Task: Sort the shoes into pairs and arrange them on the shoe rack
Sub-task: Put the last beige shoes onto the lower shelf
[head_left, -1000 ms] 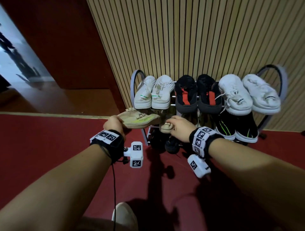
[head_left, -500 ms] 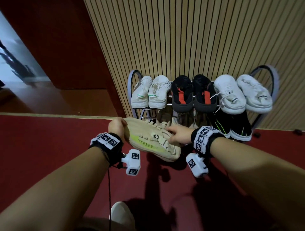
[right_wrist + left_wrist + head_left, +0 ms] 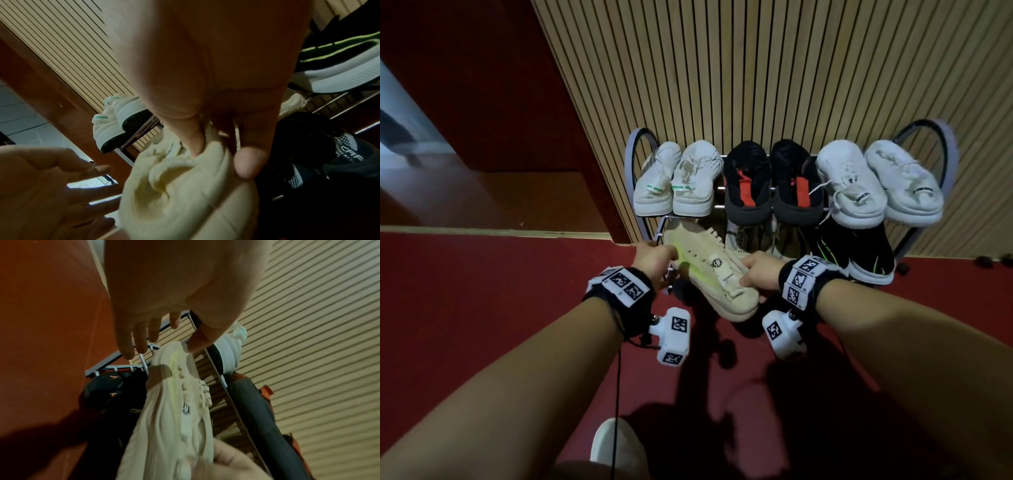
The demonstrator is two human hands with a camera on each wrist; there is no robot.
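Left hand sits at the toe end of a cream sneaker, thumb touching the toe cap; the left wrist view shows its fingers straight and spread beside the toe, not wrapped round it. That sneaker, with a yellow-green streak along its side and a small dark badge on the tongue, is held in the air in front of the shoe rack, toe pointing to about 11 o'clock and heel to about 5 o'clock, just below the top shelf's left end. Right hand grips the sneaker at the heel collar: in the right wrist view the thumb is pushed inside the opening and a fingertip presses the outside of the heel.

On the top shelf, from 9 o'clock across to 3 o'clock, stand a white pair with green tabs, a black pair with red tongues and a white laced pair, all with heels toward the camera. Under them, on the lower shelf, a pale shoe shows behind the held sneaker, and a black pair with green stripes sits at the right end. Dark shoes lie below the cream sneaker, near the red carpet. Behind the rack runs a slatted wooden wall.
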